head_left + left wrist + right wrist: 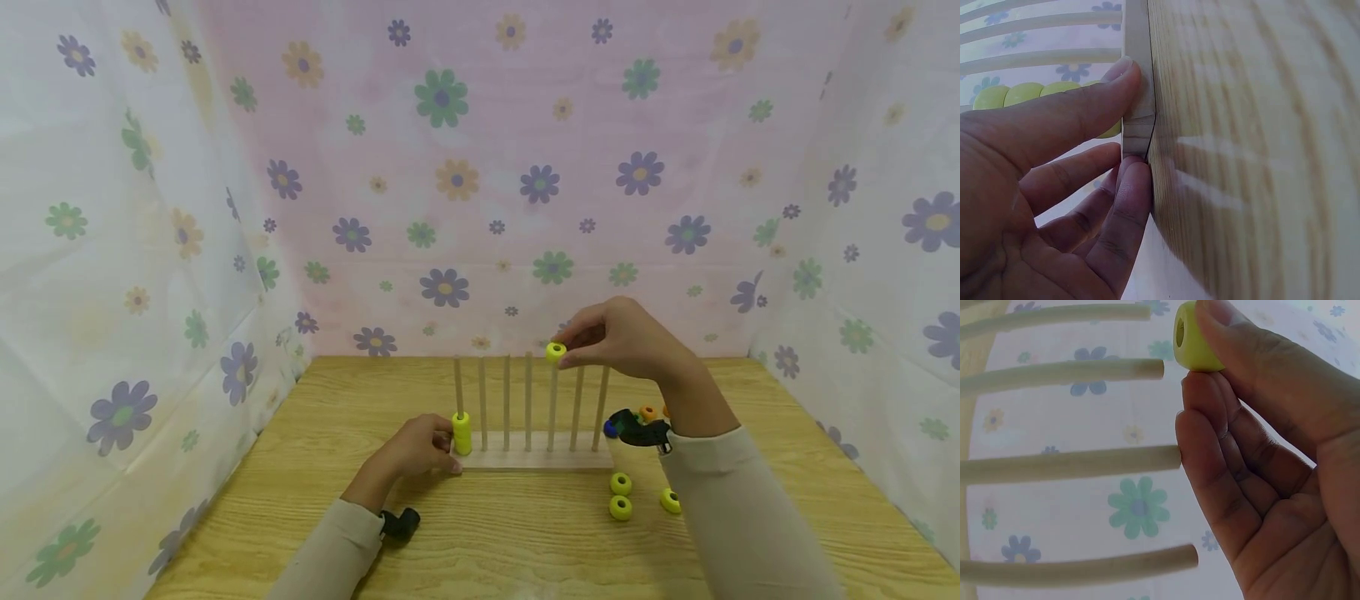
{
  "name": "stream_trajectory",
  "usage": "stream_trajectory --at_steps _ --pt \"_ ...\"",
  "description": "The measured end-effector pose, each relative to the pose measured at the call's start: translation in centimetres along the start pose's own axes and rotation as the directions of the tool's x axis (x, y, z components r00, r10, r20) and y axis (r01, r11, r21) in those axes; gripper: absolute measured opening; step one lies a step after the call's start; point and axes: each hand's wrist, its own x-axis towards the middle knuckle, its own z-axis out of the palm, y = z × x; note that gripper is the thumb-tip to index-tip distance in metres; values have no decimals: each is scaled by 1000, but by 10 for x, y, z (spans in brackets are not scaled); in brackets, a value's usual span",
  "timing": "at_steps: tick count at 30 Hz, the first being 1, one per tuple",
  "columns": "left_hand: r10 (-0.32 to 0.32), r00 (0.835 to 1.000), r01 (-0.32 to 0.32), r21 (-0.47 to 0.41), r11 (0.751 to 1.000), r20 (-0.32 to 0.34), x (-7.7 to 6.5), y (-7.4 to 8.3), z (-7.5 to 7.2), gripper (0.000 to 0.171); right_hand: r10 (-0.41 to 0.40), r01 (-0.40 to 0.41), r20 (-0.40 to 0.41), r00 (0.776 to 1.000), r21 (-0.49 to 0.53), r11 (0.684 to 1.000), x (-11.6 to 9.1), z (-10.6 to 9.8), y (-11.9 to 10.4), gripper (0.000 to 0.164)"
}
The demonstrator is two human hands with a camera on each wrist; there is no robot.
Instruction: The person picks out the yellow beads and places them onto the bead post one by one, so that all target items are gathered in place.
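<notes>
Soft, even, rather muted light fills the head view, with only faint shadows on the surface (525, 542). In the left wrist view, pale streaks of glare cross the wood, whose grain is blurred. In the right wrist view, the cloth (1079, 512) looks washed out, the right grip (1285, 519) is shaded, and lens distortion bows the rods (1072, 462).

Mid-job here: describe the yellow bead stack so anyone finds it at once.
On the table stands a wooden rack with seven upright pegs. The yellow bead stack sits low on the leftmost peg; no other peg carries a stack.
</notes>
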Motion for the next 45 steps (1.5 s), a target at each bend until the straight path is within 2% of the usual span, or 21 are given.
stream_trajectory --at_steps 7,19,29,37,45 --pt "-3 1000 3 16 1000 0 0 1 0 48 -15 15 -7 1000 -31 999 9 6 -4 18" --pt "-18 1000 18 11 1000 0 -2 4 -1 54 -3 3 5 1000 16 1000 22 21 -14 19" --pt "-16 1000 16 15 1000 2 0 3 -1 50 -6 6 -2 1000 35 999 35 36 -22 17" --pt "-8 1000 8 9 1000 2 -1 2 -1 43 25 -25 -11 1000 22 999 42 45 -25 18" --pt "-1 1000 2 -9 1000 4 -1 2 -1 42 -4 4 -13 1000 23 1000 48 54 -27 18"
